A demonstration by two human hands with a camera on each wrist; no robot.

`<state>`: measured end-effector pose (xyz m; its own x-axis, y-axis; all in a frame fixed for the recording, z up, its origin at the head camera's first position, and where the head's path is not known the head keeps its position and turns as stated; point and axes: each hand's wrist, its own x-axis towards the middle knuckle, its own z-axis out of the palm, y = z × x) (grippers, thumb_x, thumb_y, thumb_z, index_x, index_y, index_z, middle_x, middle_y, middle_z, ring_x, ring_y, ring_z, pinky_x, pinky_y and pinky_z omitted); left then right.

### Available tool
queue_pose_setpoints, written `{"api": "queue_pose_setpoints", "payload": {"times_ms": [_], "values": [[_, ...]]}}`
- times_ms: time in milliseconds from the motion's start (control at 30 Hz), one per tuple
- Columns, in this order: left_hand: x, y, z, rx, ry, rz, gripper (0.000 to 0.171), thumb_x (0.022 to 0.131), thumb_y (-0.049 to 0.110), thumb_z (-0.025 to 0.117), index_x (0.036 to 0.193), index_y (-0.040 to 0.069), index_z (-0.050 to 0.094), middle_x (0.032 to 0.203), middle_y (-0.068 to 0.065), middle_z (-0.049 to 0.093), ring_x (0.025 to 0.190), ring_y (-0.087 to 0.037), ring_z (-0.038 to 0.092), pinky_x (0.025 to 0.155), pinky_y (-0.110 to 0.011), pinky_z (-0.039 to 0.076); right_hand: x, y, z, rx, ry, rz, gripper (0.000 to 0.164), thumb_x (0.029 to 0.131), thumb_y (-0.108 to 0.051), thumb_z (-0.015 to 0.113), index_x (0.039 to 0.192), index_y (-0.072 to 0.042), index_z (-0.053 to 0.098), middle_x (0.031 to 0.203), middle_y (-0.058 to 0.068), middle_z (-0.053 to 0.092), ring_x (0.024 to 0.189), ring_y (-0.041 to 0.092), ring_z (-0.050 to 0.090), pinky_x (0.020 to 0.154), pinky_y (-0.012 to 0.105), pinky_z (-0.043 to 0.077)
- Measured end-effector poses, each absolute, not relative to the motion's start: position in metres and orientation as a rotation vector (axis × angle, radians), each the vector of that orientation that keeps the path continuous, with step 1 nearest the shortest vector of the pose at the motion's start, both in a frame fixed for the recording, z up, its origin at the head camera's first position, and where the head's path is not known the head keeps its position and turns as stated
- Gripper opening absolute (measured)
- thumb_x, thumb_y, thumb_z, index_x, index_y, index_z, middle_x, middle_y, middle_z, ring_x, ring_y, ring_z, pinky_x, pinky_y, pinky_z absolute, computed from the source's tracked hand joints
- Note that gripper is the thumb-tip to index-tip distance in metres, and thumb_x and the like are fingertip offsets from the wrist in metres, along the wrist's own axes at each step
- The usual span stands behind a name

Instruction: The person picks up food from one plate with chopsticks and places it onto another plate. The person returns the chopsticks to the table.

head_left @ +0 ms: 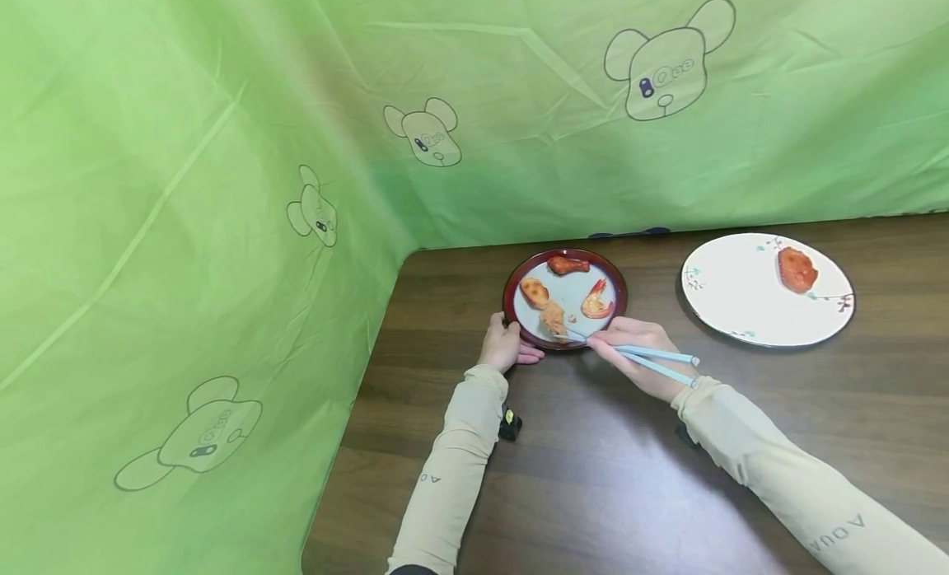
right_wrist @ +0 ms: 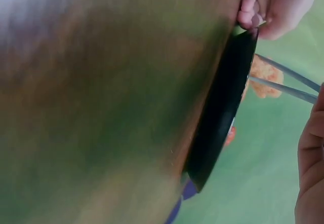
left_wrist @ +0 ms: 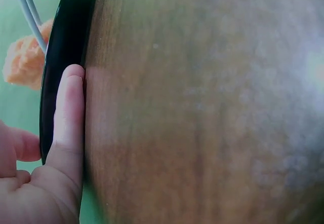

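Observation:
My left hand (head_left: 502, 344) grips the near left edge of a round plate (head_left: 508, 299) with a dark red rim and pale inside, its thumb at the rim and fingers low along the side. My right hand (head_left: 643, 357) holds a pair of light blue chopsticks (head_left: 660, 354). Their tips are at a lumpy piece of fried chicken (head_left: 552, 318) by the plate's near edge; in the right wrist view the chopsticks (right_wrist: 288, 89) overlap the chicken (right_wrist: 267, 77). Also on this plate are a brown-spotted golden oval piece (head_left: 534, 292), a glazed drumstick (head_left: 568, 265), a shrimp (head_left: 596, 301) and a small crumb.
To the right stands a white oval plate (head_left: 734, 291) with a floral pattern, bearing a reddish-orange fried piece (head_left: 797, 270). Green cloth (head_left: 519, 179) with bear-head drawings hangs behind and to the left of the brown wooden table (head_left: 593, 493).

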<state>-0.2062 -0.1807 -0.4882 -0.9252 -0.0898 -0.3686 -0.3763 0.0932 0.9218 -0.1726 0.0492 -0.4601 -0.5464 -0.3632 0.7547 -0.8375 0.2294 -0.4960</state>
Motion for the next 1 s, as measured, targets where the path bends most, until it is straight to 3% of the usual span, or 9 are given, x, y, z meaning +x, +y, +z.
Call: {"api": "queue_pose_setpoints", "payload": {"times_ms": [433, 767, 1000], "values": [[-0.207, -0.179, -0.487, -0.5, 2.128, 1.93, 0.049, 0.101, 0.007, 0.027, 0.147, -0.001, 0.012, 0.089, -0.044, 0.063, 0.064, -0.035, 0.072, 0.058, -0.037, 0.063, -0.173, 0.057, -0.455, 1.196, -1.997, 1.249, 0.027, 0.069, 0.009, 0.073, 0.09, -0.007, 0.077, 0.071, -0.006, 0.056, 0.061, -0.002, 0.042, 0.052, 0.006, 0.035], [-0.206, -0.179, -0.486, -0.495, 2.129, 1.931, 0.05, 0.101, 0.007, 0.027, 0.148, -0.002, 0.011, 0.089, -0.043, 0.063, 0.062, -0.033, 0.071, 0.057, -0.037, 0.063, -0.175, 0.066, -0.453, 1.162, -2.113, 1.25, 0.023, 0.075, 0.005, 0.071, 0.091, -0.01, 0.077, 0.073, -0.008, 0.056, 0.065, -0.004, 0.041, 0.052, 0.007, 0.035], [-0.206, -0.179, -0.489, -0.49, 2.141, 1.926, 0.051, 0.1, 0.008, 0.027, 0.148, -0.002, 0.012, 0.09, -0.044, 0.063, 0.061, -0.032, 0.071, 0.056, -0.035, 0.063, -0.176, 0.068, -0.453, 1.078, -2.077, 1.215, 0.019, 0.075, 0.006, 0.07, 0.089, -0.006, 0.077, 0.075, -0.004, 0.065, 0.067, 0.0, 0.05, 0.055, 0.009, 0.042]]}}
